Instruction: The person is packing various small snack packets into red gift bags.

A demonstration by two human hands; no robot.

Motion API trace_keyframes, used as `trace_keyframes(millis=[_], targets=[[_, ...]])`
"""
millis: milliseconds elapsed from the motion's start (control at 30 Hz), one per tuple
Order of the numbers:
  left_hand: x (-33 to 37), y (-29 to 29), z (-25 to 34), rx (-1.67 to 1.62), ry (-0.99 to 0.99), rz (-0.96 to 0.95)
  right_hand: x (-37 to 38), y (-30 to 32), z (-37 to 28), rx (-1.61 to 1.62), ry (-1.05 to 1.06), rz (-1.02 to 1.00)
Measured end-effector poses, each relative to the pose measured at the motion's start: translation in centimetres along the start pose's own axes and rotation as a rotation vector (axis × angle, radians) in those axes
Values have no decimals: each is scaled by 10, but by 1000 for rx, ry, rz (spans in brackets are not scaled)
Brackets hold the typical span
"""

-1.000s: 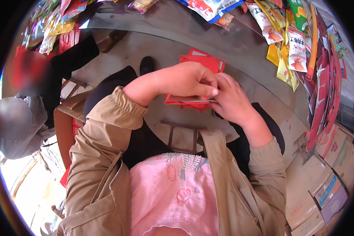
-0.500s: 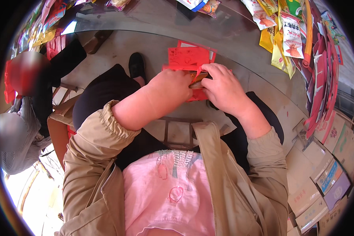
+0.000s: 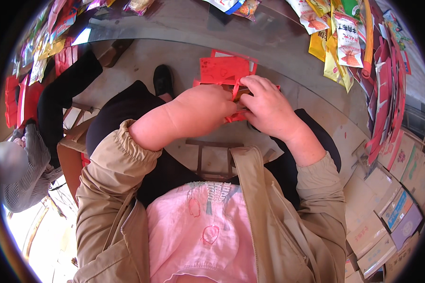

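Between my knees is a red paper box (image 3: 222, 70), its lid flap raised on the far side and a gold-brown inside partly showing. A thin red ribbon (image 3: 236, 88) stands up at the box's middle, between my hands. My left hand (image 3: 198, 107) lies over the left part of the box, its fingers curled in at the ribbon; the fingertips are hidden. From the right, my right hand (image 3: 270, 106) has its thumb and forefinger pinched at the same ribbon. The near edge of the box shows red below my fingers.
A glass-topped counter (image 3: 184, 26) curves across the far side, with snack packets (image 3: 349, 42) at its right. Red paper sheets (image 3: 387, 94) hang at the right, above stacked cartons (image 3: 370, 226). Another person's striped sleeve (image 3: 30, 160) is at the left, beside a cardboard box (image 3: 71, 165).
My left hand has shifted slightly left and down, and more of the ribbon shows between my hands. At the left, the other person's hand and red item have moved.
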State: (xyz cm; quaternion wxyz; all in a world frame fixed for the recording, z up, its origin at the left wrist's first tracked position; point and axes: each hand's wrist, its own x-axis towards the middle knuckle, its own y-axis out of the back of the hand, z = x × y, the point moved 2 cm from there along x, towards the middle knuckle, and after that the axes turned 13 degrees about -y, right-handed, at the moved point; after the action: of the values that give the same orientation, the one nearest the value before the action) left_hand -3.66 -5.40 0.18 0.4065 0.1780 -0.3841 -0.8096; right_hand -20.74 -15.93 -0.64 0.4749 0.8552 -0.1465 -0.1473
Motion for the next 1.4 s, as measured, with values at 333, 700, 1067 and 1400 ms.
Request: trace_keyframes(millis=[333,700,1067,1400], targets=[[6,7,-6,-484,147,85,-4,4,0,-14,22,-42],[9,21,1,-1013,172,199,0,27,-9,106,42,-4],[6,30,-3,-1270,272,266,-2,29,-10,471,101,-134],[8,44,4,-1080,291,121,-1,29,-6,369,-53,224]])
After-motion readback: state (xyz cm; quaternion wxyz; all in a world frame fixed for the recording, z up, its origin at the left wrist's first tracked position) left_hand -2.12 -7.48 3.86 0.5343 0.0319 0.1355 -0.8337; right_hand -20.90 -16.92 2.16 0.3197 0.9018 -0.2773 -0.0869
